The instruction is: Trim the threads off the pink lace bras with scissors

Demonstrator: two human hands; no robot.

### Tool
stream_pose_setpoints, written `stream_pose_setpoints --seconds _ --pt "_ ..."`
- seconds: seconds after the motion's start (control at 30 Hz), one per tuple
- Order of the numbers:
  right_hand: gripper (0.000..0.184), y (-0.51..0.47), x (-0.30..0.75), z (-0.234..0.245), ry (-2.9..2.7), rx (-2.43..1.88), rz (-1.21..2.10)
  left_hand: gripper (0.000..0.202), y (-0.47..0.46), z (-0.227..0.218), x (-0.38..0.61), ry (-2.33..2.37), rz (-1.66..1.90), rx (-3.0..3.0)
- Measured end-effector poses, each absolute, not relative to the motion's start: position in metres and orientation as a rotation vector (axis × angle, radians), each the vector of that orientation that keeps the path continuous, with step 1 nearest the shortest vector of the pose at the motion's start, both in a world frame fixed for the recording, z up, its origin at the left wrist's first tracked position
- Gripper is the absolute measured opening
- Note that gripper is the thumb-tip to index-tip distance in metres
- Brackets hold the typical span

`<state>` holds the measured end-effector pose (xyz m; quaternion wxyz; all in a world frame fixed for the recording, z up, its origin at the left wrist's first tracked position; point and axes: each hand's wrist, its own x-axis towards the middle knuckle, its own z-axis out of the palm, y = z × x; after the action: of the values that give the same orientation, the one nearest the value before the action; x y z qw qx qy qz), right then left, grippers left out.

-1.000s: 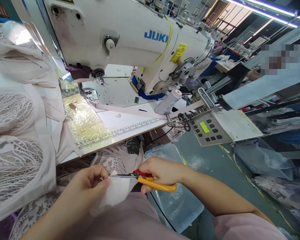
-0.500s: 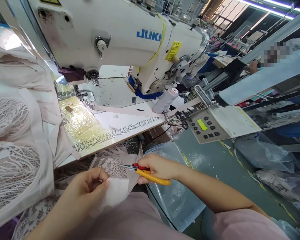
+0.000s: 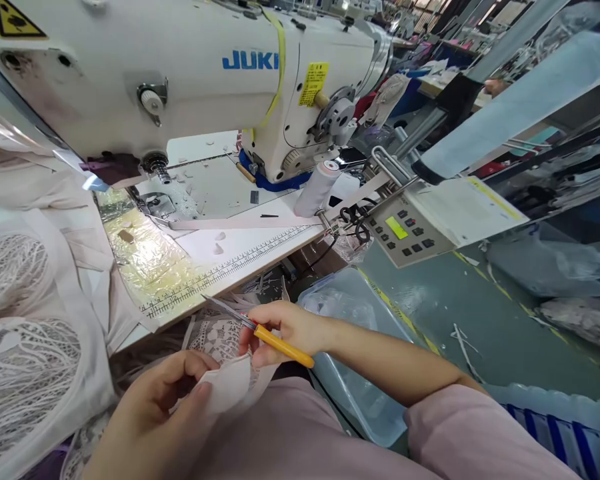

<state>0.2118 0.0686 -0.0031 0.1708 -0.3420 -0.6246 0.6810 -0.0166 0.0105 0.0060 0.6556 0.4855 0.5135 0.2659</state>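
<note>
My left hand [image 3: 167, 400] is closed in a pinch on a small pale pink fabric piece [image 3: 233, 390] held over my lap. My right hand [image 3: 285, 330] grips orange-handled thread snips [image 3: 260, 331], with the blades pointing up and left, just above the fabric piece and clear of it. White lace [image 3: 220, 333] hangs from the table edge behind both hands.
A white JUKI sewing machine [image 3: 205, 73] stands on the table [image 3: 260, 257] with a ruler strip along its front edge. Lace garments [image 3: 25, 333] are piled at the left. A thread cone [image 3: 317, 190], a control panel [image 3: 405, 233] and a clear plastic bin [image 3: 355, 333] are at the right.
The snips have lifted off the fabric piece and tilted upward to the left. My left hand has drawn the fabric piece a little lower and closer. The view has swung right.
</note>
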Motion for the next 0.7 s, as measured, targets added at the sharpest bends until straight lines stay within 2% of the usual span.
stream_pose_setpoints --seconds 0.07,0.17,0.37,0.7 --pt "0.052 0.063 0.204 -0.002 -1.611 -0.928 2.033 0.023 0.010 0.006 -0.016 1.195 0.618 1.062" --pt "0.048 0.055 0.196 -0.004 -1.528 -0.929 1.977 0.023 0.008 0.013 -0.010 1.270 0.686 0.941" --pt "0.039 0.049 0.192 -0.003 -1.851 -0.984 1.511 0.019 0.008 0.026 0.007 1.317 0.686 0.875" --pt "0.045 0.058 0.200 0.003 -2.114 -1.056 1.469 0.017 0.014 0.018 0.016 1.358 0.604 0.866"
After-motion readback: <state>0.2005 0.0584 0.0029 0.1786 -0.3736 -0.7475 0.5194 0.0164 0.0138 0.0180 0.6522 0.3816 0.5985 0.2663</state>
